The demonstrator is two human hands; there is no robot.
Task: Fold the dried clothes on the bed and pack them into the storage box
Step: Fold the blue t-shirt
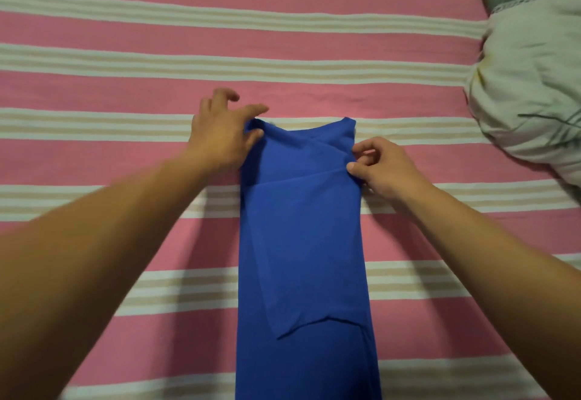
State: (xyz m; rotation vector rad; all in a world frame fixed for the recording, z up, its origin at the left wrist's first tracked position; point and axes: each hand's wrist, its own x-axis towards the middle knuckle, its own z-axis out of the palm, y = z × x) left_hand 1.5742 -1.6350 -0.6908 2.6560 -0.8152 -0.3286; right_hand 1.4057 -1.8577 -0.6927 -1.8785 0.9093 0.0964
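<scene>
Head view: blue garment (301, 226) on bed (125, 38), folded into narrow strip, long axis 12–6 o'clock. Left hand (220, 135) pinches far corner at 11 o'clock; right hand (380, 167) pinches edge at 1 o'clock. Storage box not visible.

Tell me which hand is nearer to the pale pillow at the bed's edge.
Right. The right hand pinches the blue garment's right edge, on the pillow's side. The left hand grips the garment's far left corner, farther away.
</scene>
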